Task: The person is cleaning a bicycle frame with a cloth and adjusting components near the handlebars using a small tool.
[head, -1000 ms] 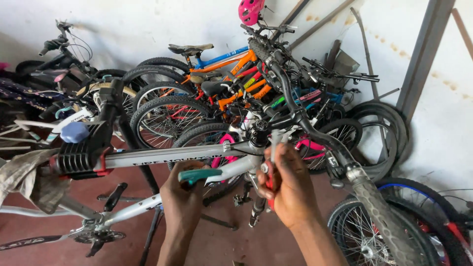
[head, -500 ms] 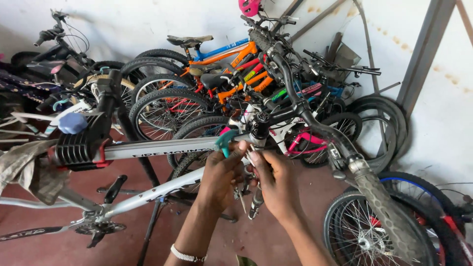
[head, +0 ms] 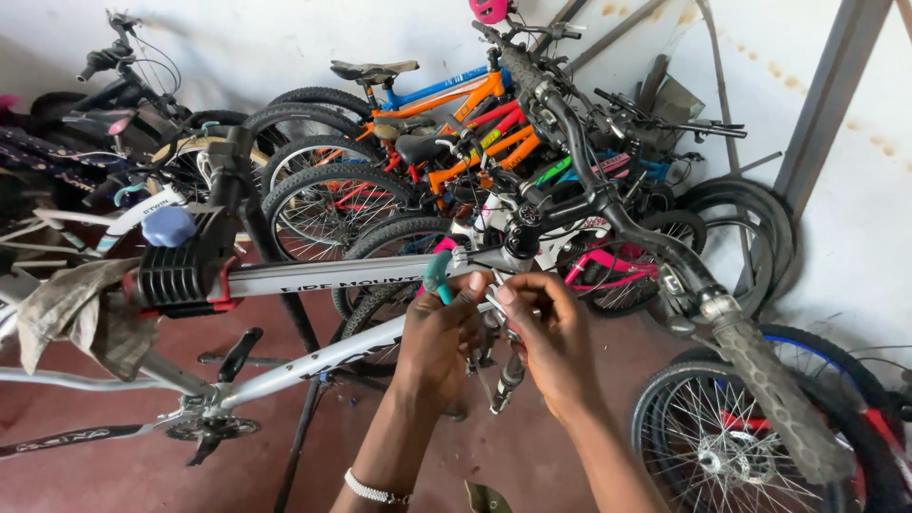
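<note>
Tool: a teal-handled tool [head: 438, 276] sits just under the silver top tube [head: 332, 275], close to the head of the silver bicycle frame [head: 313, 361].
Left hand [head: 439, 337]: its grip is curled tight around the tool's handle, the teal end sticking up above the fingers.
Right hand [head: 551, 332]: its grip is pressed together on a thin metal part [head: 496, 306] between the two hands; what the part is cannot be told. The fingertips of both hands nearly meet.
Wrist: a pale beaded bracelet [head: 373, 489] circles the left wrist.
Clamp: a black ribbed repair-stand clamp [head: 180, 275] with red trim holds the top tube at the left; a grey rag [head: 71, 309] hangs just beside it.
In the way: the black handlebar [head: 627, 228] with its grey worn handle [head: 779, 399] crosses in front on the right, just above the right hand.
Around: a spoked wheel [head: 722, 446] stands low at the right; an orange bicycle [head: 475, 123], a pink frame [head: 608, 266] and loose tyres [head: 741, 228] crowd behind.
Floor: dull red floor [head: 114, 475], with the black stand legs [head: 304, 418] on it.
Room: whitewashed wall [head: 285, 38], stained, with a grey steel post [head: 826, 95] leaning at the right.
</note>
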